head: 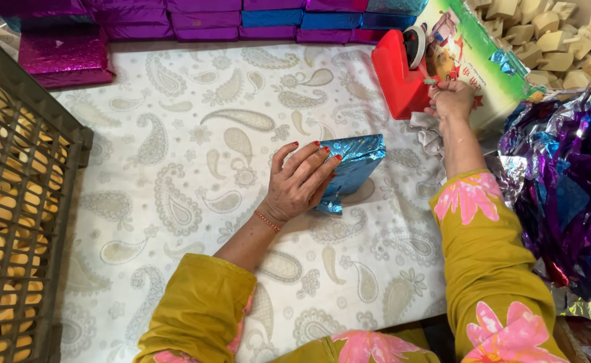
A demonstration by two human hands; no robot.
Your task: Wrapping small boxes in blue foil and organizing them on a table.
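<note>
The left hand [300, 181] was pressed flat on a small box wrapped in shiny blue foil [350, 168] – fingers spread over its near end, the rest of the box poking out past the fingertips to the right, all of it sitting mid-table on the paisley cloth [194, 168]. The right hand [451, 99] was up at the red tape dispenser [397, 74], fingertips pinched together at its front edge – couldn't really make out any tape between them. Crumpled purple and blue foil sheets [564, 188] were piled on the right, a slatted crate [20, 202] on the left.
</note>
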